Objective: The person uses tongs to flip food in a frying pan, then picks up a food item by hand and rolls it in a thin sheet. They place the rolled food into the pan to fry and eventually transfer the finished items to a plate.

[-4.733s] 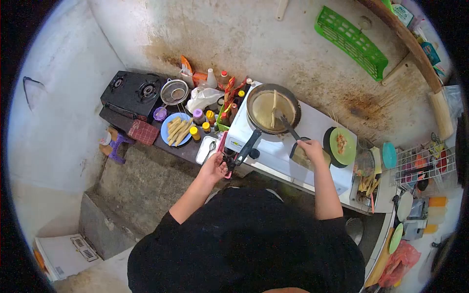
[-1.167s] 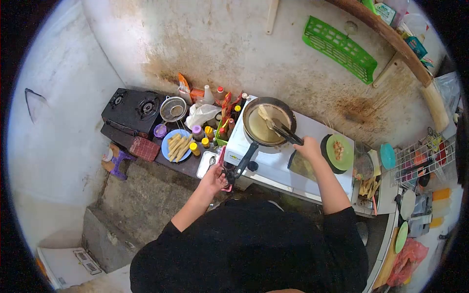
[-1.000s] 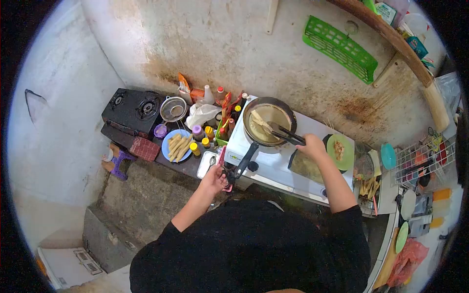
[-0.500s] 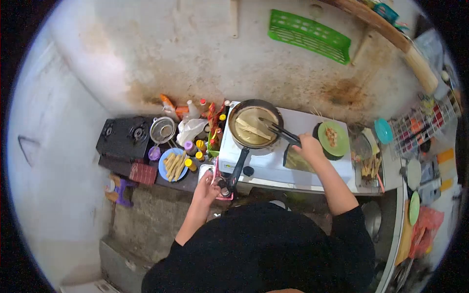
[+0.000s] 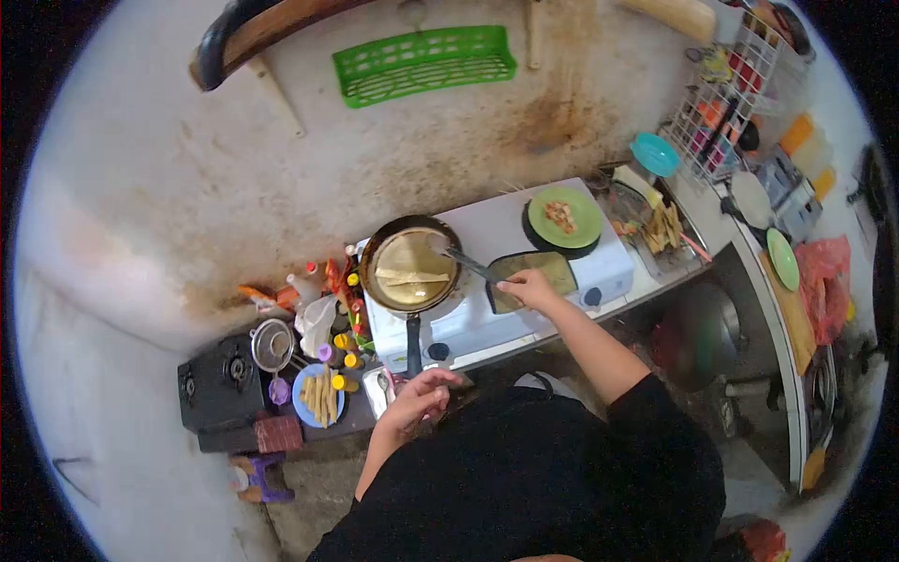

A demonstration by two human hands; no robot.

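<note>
My right hand (image 5: 529, 289) is closed on the handle end of dark tongs (image 5: 476, 266), whose tips are over the right side of a frying pan (image 5: 412, 239). Two pale rolls (image 5: 410, 277) lie in oil in the pan, which sits on the left burner of a white stove (image 5: 468, 225). Below the pan's handle (image 5: 413, 343), my left hand (image 5: 423, 401) is held up with its fingers apart, holding nothing. A dark-rimmed tray (image 5: 552, 272) rests on the stove beneath my right hand.
Food lies on a green plate (image 5: 585, 214) over the right burner. Rolls fill a blue plate (image 5: 306, 412) at left, beside bottles and a strainer (image 5: 272, 345). A black stove (image 5: 220, 379) stands farther left. A metal tray (image 5: 688, 267) is at right.
The view has turned to the right, so the stove and pan appear further left and tilted. The tongs have lifted off the rolls toward the pan's right rim.
</note>
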